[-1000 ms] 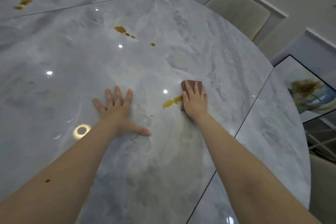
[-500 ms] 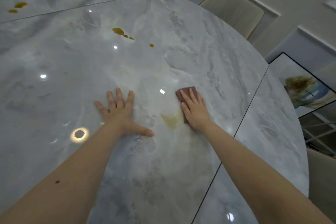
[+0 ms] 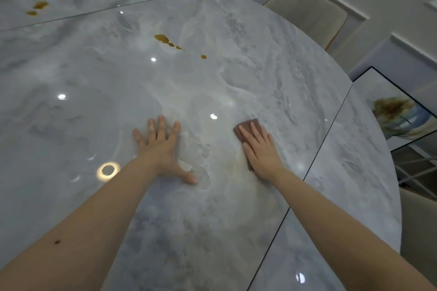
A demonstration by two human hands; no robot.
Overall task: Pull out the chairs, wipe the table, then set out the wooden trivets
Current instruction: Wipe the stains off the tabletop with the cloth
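From the head view, the right hand [image 3: 261,149] lies flat with straight fingers on a brown cloth [image 3: 246,126], pressing it down onto the marble table [image 3: 94,78], likely for scrubbing pressure. The left hand [image 3: 163,146] is spread wide, palm down on bare marble, holding nothing, probably a brace while leaning in. Amber spills [image 3: 165,39] wait farther out, more [image 3: 39,6] near the far edge, so the wiping looks unfinished. A cream chair [image 3: 307,9] stands off the rim. No containers show, and no trivets either.
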